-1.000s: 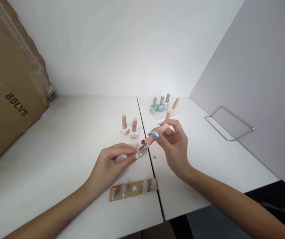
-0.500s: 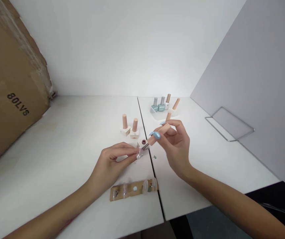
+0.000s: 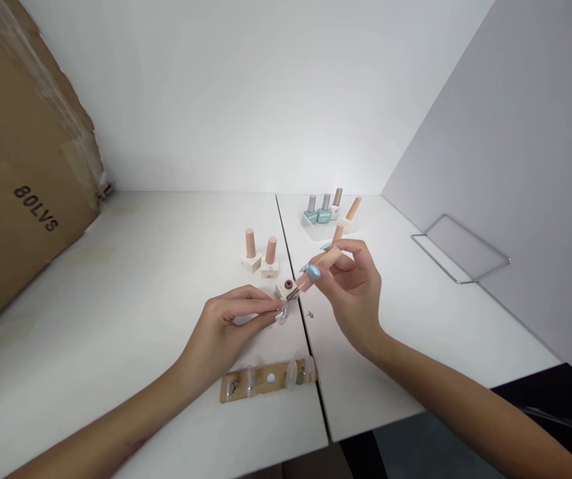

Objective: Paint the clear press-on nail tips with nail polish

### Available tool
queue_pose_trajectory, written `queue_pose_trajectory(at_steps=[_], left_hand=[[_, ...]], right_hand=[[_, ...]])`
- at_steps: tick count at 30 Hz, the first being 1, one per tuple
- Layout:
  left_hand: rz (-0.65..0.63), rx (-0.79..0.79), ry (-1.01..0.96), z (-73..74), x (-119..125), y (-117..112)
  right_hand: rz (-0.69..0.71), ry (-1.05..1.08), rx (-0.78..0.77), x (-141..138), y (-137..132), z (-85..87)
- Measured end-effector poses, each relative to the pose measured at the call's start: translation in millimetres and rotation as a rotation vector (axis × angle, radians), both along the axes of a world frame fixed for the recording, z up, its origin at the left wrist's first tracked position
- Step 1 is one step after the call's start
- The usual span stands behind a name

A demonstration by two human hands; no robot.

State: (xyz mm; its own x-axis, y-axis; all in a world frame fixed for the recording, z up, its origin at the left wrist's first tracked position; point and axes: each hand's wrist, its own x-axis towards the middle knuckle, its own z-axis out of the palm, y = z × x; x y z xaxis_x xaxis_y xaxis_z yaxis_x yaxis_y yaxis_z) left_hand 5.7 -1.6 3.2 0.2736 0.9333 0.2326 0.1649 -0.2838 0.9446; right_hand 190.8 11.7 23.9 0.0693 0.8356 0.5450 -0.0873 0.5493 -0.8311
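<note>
Between thumb and fingertips, my left hand pinches a clear false nail tip. My right hand grips a nail polish brush by its peach cap, and the bristles are at the upper end of the nail tip; whether they touch I cannot tell. Just behind stands an uncapped white polish bottle with a dark ring at its neck. Below my left hand lies a brown strip bearing several clear nail tips and one pale round dot.
Two capped polish bottles stand behind the uncapped one. Farther back, a clear tray holds several bottles. A bent wire frame leans at the right wall, and a cardboard box stands left. A dark seam divides the white table.
The nail tip in my left hand has shifted and turned slightly, with the brush still beside it. My right hand has barely moved.
</note>
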Motion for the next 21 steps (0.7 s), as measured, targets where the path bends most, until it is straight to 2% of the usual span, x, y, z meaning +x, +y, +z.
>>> queue_pose_trajectory(at_steps=[4,10,12,21], left_hand=[[-0.003,0.003,-0.012,2.8,1.8,-0.2],[0.004,0.0,0.006,1.3,1.5,-0.2],[0.011,-0.011,0.003,0.6,0.3,-0.3],[0.053,-0.189,-0.044,7.8,0.4,0.8]], right_hand=[[0.104,-0.058,0.048,-1.2,-2.9,-3.6],[-0.121,-0.036,-0.068,-1.4,1.8,2.8],[-0.15,-0.03,-0.098,-1.5,2.7,4.7],[-0.044,-0.002,-0.068,-1.0,-1.9,1.1]])
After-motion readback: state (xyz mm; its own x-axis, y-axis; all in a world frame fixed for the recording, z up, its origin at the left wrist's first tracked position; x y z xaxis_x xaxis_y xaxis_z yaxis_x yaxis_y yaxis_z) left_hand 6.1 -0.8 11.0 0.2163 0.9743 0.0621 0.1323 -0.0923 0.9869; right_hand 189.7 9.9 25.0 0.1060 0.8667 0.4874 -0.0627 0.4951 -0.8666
